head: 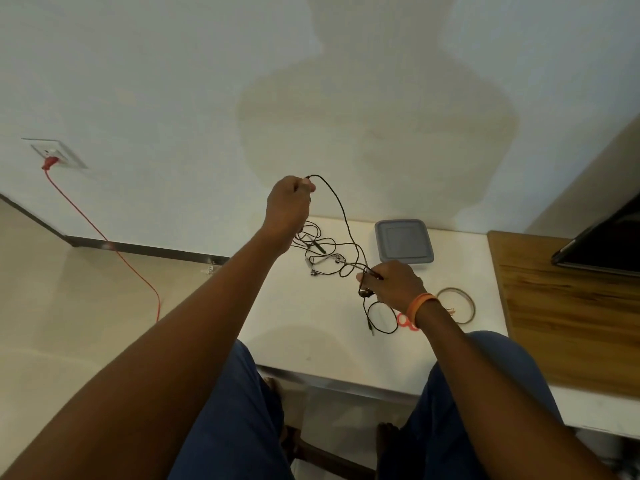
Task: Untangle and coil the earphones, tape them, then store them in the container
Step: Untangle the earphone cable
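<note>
From the head camera, two hands are raised over a white desk (287,317). The left hand (288,210) is lifted high, its fingers curled and pinching one black earphone cord (341,206) near the cord's top bend. The right hand (394,284) sits lower, just in front of one grey lidded container (403,244), and pinches the same cord, which runs slack between the two hands; a loop and one plug end dangle below it. A tangle of further earphones (320,252) lies on the desk between the hands; how many sets it holds cannot be told. One tape roll (456,305) lies right of the right wrist, which wears one orange band (420,304). One red cable (104,237) runs from a wall socket (57,154).
</note>
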The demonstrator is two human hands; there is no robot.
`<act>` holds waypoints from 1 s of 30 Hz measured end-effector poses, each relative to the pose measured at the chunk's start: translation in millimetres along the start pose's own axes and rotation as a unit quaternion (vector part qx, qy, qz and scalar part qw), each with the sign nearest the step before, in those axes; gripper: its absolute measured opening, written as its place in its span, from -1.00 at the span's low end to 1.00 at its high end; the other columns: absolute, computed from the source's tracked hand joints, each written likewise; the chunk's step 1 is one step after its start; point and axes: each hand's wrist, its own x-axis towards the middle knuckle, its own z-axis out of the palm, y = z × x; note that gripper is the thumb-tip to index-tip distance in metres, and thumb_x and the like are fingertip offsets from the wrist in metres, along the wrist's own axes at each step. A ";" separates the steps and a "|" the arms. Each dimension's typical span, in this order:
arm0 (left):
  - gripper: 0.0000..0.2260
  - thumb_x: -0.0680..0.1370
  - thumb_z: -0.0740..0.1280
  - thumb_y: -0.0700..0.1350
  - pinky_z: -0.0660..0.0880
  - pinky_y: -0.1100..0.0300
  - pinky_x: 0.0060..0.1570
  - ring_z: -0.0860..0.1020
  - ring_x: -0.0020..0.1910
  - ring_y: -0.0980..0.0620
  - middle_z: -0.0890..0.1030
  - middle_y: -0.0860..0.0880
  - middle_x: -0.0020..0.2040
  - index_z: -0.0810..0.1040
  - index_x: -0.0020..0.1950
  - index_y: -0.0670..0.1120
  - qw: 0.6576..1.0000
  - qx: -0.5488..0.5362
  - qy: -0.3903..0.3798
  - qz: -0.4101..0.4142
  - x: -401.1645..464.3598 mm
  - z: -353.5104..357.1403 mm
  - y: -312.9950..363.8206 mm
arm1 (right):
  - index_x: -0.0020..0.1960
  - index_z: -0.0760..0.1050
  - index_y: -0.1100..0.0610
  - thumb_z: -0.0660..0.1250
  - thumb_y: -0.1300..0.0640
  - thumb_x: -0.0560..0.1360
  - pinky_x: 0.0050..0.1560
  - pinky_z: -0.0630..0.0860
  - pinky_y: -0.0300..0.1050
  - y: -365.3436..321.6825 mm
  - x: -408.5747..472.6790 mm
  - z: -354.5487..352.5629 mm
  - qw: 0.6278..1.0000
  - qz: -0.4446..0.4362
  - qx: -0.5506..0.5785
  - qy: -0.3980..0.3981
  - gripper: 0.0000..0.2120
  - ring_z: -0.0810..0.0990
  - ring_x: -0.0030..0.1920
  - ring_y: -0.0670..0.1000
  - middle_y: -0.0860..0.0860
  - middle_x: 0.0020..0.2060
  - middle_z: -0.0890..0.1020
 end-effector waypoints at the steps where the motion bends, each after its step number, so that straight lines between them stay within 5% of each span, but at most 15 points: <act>1: -0.82 0.62 0.18 -0.09 0.25 0.32 -0.56 0.32 -0.46 0.09 0.46 0.01 -0.25 0.55 0.02 -0.13 1.000 0.016 -0.010 0.000 -3.3 1.1 -3.9 | -0.33 0.57 0.04 0.30 -0.14 0.51 -0.11 0.56 0.01 -1.3 -0.9 -0.1 1.000 0.002 0.022 -0.006 -0.66 0.62 -0.33 0.04 0.01 -0.40 0.64; 8: -0.69 0.44 0.52 0.00 0.29 0.27 -0.53 0.34 -0.47 0.12 0.43 0.01 -0.35 0.44 -0.16 -0.14 0.970 0.077 -0.228 0.011 -57.9 36.9 -61.2 | -0.24 0.62 0.25 0.28 0.09 0.54 -0.29 0.52 -0.16 -10.6 -6.3 1.6 0.991 -0.011 0.130 0.032 -0.70 0.58 -0.48 -0.05 0.13 -0.40 0.67; 14: -0.72 0.36 0.58 -0.11 0.49 0.11 -0.23 0.52 -0.27 0.06 0.61 0.02 -0.28 0.47 -0.21 -0.13 0.972 0.111 -0.199 0.060 -59.0 32.5 -79.4 | -0.21 0.62 0.33 0.30 0.04 0.54 -0.35 0.38 -0.27 -13.2 -9.6 -2.0 0.974 0.030 0.222 -0.014 -0.64 0.46 -0.49 -0.08 0.12 -0.52 0.56; 18: -0.72 0.42 0.50 -0.21 0.38 0.28 -0.39 0.47 -0.35 -0.01 0.47 0.02 -0.33 0.38 -0.27 -0.09 0.976 0.116 -0.175 0.052 -54.2 26.5 -76.5 | -0.21 0.59 0.35 0.29 0.05 0.55 -0.19 0.43 -0.07 -16.6 -6.4 -2.0 0.955 0.049 0.293 -0.011 -0.63 0.44 -0.46 0.02 0.08 -0.57 0.50; 23: -0.66 0.38 0.52 -0.22 0.38 0.19 -0.26 0.48 -0.24 -0.05 0.46 -0.04 -0.27 0.34 -0.29 -0.07 0.962 0.184 -0.195 0.044 -58.0 24.6 -88.4 | -0.18 0.59 0.20 0.26 -0.01 0.56 -0.14 0.42 -0.03 -16.2 -8.6 -7.0 0.916 0.078 0.393 -0.009 -0.68 0.51 -0.35 0.02 0.04 -0.56 0.43; 28: -0.65 0.38 0.56 -0.18 0.28 0.25 -0.53 0.41 -0.37 0.03 0.58 -0.10 -0.24 0.36 -0.14 -0.10 0.970 0.049 -0.225 -0.073 -60.2 29.2 -89.8 | -0.05 0.63 0.21 0.24 -0.12 0.56 -0.12 0.47 -0.02 -15.8 -9.4 -6.6 0.916 0.075 0.391 -0.039 -0.59 0.55 -0.32 0.03 0.04 -0.52 0.47; 30: -0.66 0.42 0.53 -0.09 0.24 0.24 -0.53 0.31 -0.42 0.06 0.46 -0.05 -0.32 0.34 -0.13 -0.10 0.969 0.055 -0.220 -0.098 -57.4 25.9 -88.4 | -0.02 0.63 0.23 0.22 -0.11 0.58 -0.22 0.46 -0.08 -17.6 -10.3 -6.6 0.921 0.071 0.381 -0.040 -0.58 0.45 -0.43 0.01 0.06 -0.55 0.39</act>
